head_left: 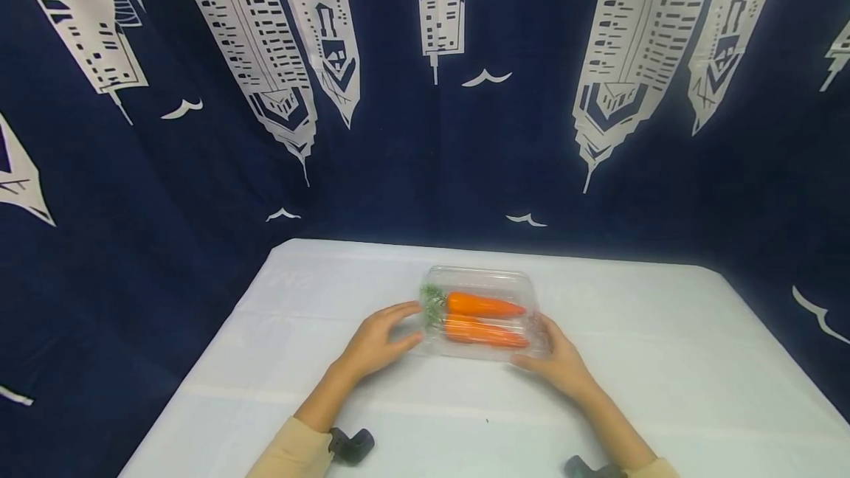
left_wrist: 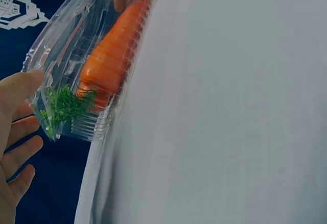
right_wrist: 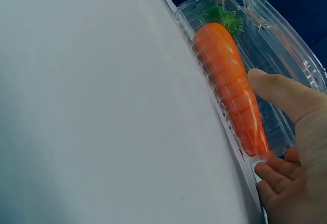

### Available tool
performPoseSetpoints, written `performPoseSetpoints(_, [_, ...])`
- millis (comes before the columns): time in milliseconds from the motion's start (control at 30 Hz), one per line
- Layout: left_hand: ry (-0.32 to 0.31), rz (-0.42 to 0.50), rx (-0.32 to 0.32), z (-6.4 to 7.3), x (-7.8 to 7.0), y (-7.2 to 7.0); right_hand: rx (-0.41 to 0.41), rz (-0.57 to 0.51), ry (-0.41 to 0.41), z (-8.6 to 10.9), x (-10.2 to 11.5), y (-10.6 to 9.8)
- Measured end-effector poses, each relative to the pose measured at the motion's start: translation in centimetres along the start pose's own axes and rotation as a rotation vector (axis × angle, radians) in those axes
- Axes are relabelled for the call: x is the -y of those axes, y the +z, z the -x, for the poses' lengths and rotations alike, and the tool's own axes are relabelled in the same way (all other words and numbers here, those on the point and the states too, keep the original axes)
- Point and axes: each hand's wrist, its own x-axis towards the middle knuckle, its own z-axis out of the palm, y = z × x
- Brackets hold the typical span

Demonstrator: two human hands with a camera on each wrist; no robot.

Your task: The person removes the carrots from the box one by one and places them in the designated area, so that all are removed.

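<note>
A clear plastic clamshell container (head_left: pixel 481 281) lies on the white table, with two orange carrots (head_left: pixel 486 306) inside, one behind the other. Their green leafy tops (left_wrist: pixel 66 104) point left. At the container's left end is my left hand (head_left: pixel 375 341), fingers loosely spread; its thumb tip and forefinger come right to the plastic edge. My right hand (head_left: pixel 561 364) holds the right end near the front corner. In the right wrist view its thumb (right_wrist: pixel 276 89) lies across the front side, while the other fingers bend by the end wall, partly hidden by the plastic.
A white cloth (head_left: pixel 425 419) covers the table. Behind it hangs a dark blue curtain (head_left: pixel 432 161) printed with white buildings and birds. Dark wrist mounts (head_left: pixel 352 447) sit at both sleeves.
</note>
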Motion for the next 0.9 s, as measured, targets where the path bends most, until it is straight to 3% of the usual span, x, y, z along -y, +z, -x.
performPoseSetpoints(233, [-0.005,0.003,0.000,-0.09,-0.21,0.00,-0.027,0.026,0.004,-0.22,-0.30,0.37])
performPoseSetpoints(600, [0.022,-0.034,-0.048,-0.29,-0.33,-0.07,-0.035,0.045,0.014,-0.32,-0.65,0.46])
performPoseSetpoints(767, [0.060,-0.050,-0.092,-0.31,-0.46,-0.08,-0.039,0.043,0.004,-0.31,-0.70,0.49])
performPoseSetpoints(900, [0.119,-0.065,-0.168,-0.56,-0.62,-0.13,-0.042,0.035,-0.006,-0.40,-0.88,0.62])
